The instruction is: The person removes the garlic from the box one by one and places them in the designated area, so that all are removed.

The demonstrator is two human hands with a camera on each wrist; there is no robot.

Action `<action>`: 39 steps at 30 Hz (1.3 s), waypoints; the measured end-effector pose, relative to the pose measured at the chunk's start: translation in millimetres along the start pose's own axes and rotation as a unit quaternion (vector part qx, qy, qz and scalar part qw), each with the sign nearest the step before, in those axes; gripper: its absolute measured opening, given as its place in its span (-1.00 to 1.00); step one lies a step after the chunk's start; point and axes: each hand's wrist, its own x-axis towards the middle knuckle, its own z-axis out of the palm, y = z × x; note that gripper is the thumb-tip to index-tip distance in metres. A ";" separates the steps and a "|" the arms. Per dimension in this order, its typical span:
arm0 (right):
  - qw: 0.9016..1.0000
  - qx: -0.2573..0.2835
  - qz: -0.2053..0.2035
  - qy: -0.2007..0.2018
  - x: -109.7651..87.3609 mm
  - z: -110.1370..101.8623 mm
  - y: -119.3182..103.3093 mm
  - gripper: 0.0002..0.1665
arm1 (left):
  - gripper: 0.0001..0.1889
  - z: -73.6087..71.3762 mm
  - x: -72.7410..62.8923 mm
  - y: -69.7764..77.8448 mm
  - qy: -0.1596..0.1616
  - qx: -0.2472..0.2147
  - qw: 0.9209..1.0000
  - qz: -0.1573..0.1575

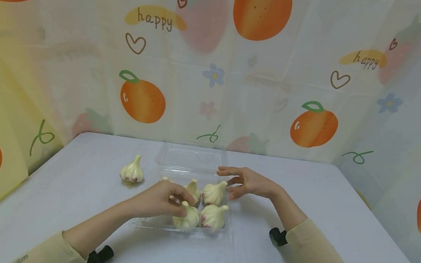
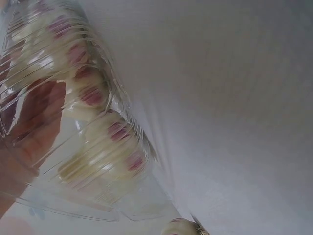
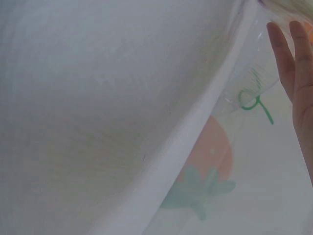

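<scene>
1. A person works at a white-covered bench (image 1: 95,205), with a clear plastic container (image 1: 151,225) in the middle; its clear lid (image 1: 191,159) lies folded back behind it.
2. At least five cream, purple-marked garlic bulbs sit in the container in two rows: a front-middle bulb (image 1: 187,220), a front-right bulb (image 1: 213,218), a back-middle bulb (image 1: 192,189), a back-right bulb (image 1: 212,194), and another showing only its tip above the left wrist.
3. The left hand (image 1: 161,200) reaches in from the left, its fingers curled; its grip pinches the front-middle bulb near the stem.
4. The right hand (image 1: 248,182) is held at the container's right edge, beside the back-right bulb; its grip is spread, fingers stretched out and holding nothing. Whether it touches the plastic, I cannot tell.
5. A lone bulb (image 1: 132,171) stands on the bench, left of the container, stem upward.
6. Behind hangs a pale curtain (image 1: 184,87) printed with oranges, hearts and "happy".
</scene>
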 end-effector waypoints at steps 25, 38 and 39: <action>1.000 0.011 0.004 -0.003 0.2 0.0 1.4 -0.08 | -0.81 1.2 1.0 -3.3 0.000 0.027 1.000 -0.005; 1.000 0.016 0.004 -0.004 0.7 0.5 1.8 -0.08 | -0.82 -0.2 0.5 -3.5 0.013 0.066 0.998 0.009; 1.000 0.016 0.004 -0.004 0.7 0.5 1.9 -0.08 | -0.83 -0.3 0.3 -3.4 0.013 0.066 0.998 0.008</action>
